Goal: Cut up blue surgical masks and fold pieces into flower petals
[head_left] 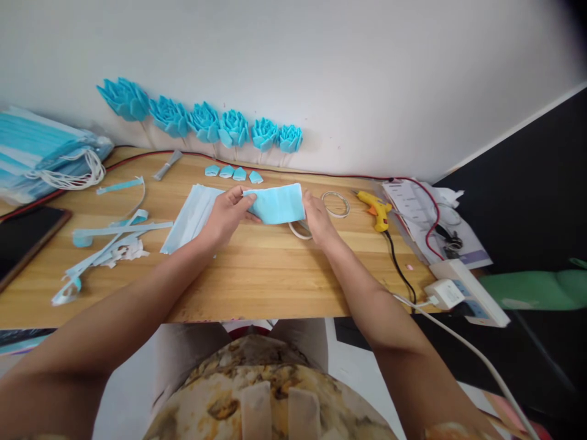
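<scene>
Between my two hands a light blue piece of face mask fabric [277, 205] is stretched out flat above the table. My left hand [229, 211] pinches its left end, thumb on top. At the right end, my right hand [316, 214] grips the edge, its fingers partly hidden behind the fabric. A stack of pale blue mask sheets [190, 223] lies under and left of my left hand. Below the fabric, near my right hand, shows part of a tape roll [300, 231]. Several small folded blue petals [239, 174] lie in a row just beyond the fabric.
Several blue fabric flowers [233, 128] on sticks lean against the wall. Left are bagged masks [46, 153], cut strips [105, 244] and a phone [30, 238]. Right are another tape roll [336, 205], a yellow glue gun [376, 209], papers [413, 211] and a power strip [472, 293].
</scene>
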Demonstrator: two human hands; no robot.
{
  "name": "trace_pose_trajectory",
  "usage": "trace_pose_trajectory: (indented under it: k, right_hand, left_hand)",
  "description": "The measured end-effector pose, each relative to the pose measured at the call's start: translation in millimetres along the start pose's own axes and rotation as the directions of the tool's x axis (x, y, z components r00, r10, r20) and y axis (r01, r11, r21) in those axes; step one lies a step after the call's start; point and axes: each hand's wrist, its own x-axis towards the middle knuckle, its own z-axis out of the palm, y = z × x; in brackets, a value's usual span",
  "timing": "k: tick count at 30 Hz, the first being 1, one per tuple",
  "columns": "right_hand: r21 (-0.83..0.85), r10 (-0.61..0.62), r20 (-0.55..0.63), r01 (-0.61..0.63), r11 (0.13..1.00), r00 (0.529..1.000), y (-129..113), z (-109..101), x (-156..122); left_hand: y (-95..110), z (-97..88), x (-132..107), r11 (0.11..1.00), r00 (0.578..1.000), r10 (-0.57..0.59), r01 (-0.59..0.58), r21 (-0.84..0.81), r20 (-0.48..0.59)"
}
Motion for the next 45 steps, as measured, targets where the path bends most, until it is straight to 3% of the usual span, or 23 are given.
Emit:
trace_pose_trajectory:
  k: [8,23,45]
  right_hand:
    - [-0.174,-0.1,-0.235,0.059,0.983,0.967,-13.1,10.6,-9.2]
    - [-0.161,-0.106,-0.225,0.07,0.984,0.969,-18.5,9.9,-11.8]
    - [-0.016,-0.08,-0.182,0.079,0.997,0.98,-21.0,4.0,-10.7]
  left_hand:
    - [-2.6,3.2,-0.8,0.999,1.0,0.029,-0.029,-0.025,-0.005]
    - [4.8,3.0,-3.0,0.998,1.0,-0.018,0.017,-0.057,-0.011]
    - [10.4,4.2,-3.4,0.998,1.0,0.013,-0.014,-0.068,-0.016]
